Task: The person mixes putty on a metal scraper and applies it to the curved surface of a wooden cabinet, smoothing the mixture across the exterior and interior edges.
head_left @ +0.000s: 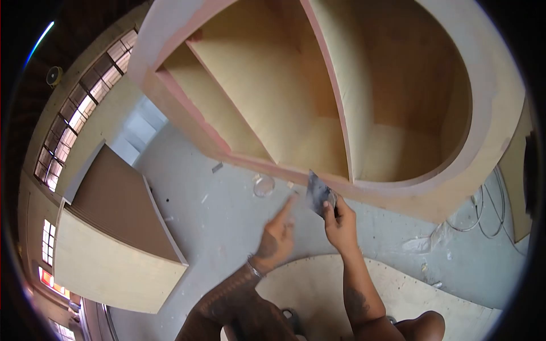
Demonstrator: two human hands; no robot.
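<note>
My right hand (pixel 341 221) grips a thin, dark grey flat sheet (pixel 317 193), its thumb and fingers closed on the lower right corner. The sheet overlaps the lower edge of a large wooden cabinet (pixel 392 199) in this view. This cabinet has a wide curved opening, inner dividers, and pink filler along its rims. To the left, my left hand (pixel 277 236), slightly blurred, points its index finger up toward the sheet, with nothing in its grasp. A bracelet (pixel 254 268) circles the left wrist.
A round clear lid-like disc (pixel 264 186) and a small grey block (pixel 217 167) lie on the grey floor (pixel 193 227). At left stands a pale wooden panelled unit (pixel 114 256). A curved board (pixel 313 284) lies below my arms. Cables (pixel 483 210) coil at right.
</note>
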